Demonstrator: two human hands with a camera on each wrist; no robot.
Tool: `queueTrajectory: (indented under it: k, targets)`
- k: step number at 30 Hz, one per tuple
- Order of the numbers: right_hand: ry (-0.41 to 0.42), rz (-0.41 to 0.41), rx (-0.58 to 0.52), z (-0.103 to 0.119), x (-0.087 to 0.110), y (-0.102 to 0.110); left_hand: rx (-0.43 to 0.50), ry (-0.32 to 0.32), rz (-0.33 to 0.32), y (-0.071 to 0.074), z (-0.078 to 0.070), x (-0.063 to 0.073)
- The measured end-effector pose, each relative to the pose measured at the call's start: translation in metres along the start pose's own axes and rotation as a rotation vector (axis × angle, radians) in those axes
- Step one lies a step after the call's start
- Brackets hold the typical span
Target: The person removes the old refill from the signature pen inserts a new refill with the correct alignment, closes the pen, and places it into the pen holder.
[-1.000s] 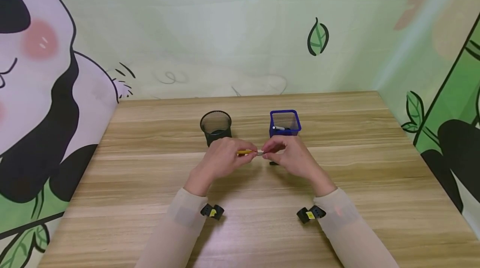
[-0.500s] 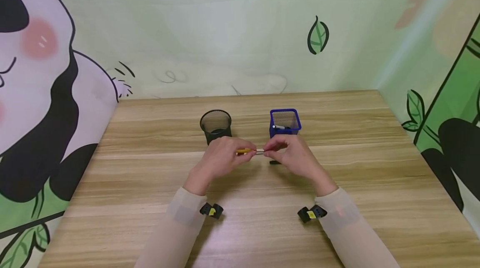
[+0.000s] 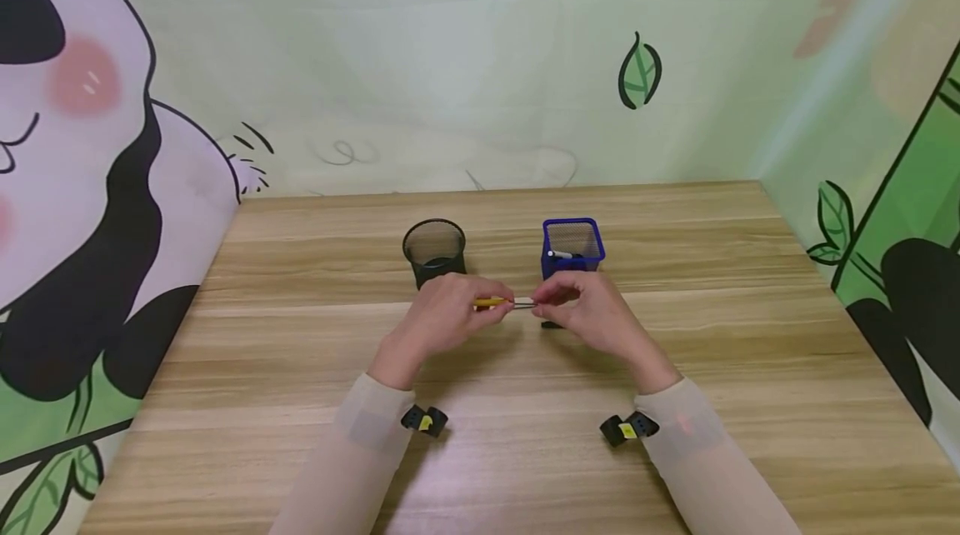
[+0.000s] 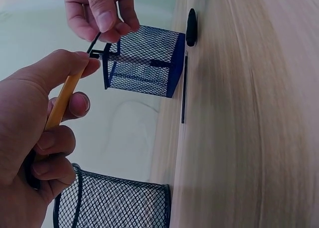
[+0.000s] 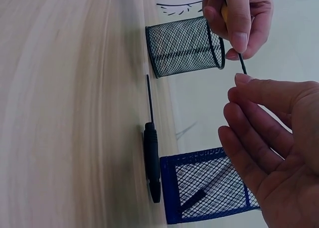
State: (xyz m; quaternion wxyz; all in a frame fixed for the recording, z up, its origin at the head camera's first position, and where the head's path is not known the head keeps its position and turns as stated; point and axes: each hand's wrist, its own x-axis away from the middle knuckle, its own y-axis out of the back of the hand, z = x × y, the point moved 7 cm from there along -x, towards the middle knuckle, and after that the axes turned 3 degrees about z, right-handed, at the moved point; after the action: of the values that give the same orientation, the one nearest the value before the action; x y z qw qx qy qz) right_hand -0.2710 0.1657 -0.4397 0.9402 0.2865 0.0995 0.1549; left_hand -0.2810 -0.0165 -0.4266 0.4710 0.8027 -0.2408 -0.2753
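Observation:
My left hand grips the yellow handle of a slim screwdriver, its fingers curled round it in the left wrist view. From that grip a thin dark shaft runs toward my right hand. Thumb and index finger of the right hand pinch the shaft near its end, while the other fingers are loosely bent in the right wrist view. Below the hands, a black screwdriver lies on the table, its thin shaft pointing toward the round black mesh cup.
Behind the left hand stands the black cup. A square blue mesh holder, behind the right hand, has a white-and-black pen in it. The wooden table ends at a wall covering printed with pandas and leaves.
My right fingertips have shifted slightly to the right along the shaft, and a bit more of it shows between the hands. The left hand keeps its grip in nearly the same place.

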Motion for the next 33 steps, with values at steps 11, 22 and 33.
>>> queueTrajectory:
  k: [11,22,33]
  targets:
    - [-0.061,0.01,0.065,-0.012,0.004,0.004,0.002,0.021,-0.005,-0.001,0.005,0.001]
    - [-0.178,0.053,0.205,-0.034,0.008,0.011,0.002,0.023,-0.01,-0.003,0.009,0.002]
    - [-0.22,0.108,0.33,-0.046,0.009,0.012,0.004,0.029,0.002,-0.004,0.01,0.002]
